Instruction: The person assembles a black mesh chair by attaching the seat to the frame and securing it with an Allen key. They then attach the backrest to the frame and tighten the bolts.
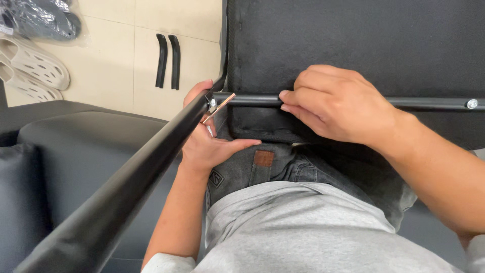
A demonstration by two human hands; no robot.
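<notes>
Left hand (204, 139): bare, forearm rising from the lower edge of the view and angled slightly rightward to the wrist. Palm faces right, thumb stretched out to the right below the grip, fingers curled upward and partly hidden, their tips showing just above the grip. The fingers are closed about something small; what it is cannot be told.

Right hand (336, 103): bare, forearm entering from the lower right and running up and leftward. Back of the hand faces the camera, knuckles raised, fingers (293, 96) bent leftward and downward with tips pressed together in a closed grip.
</notes>
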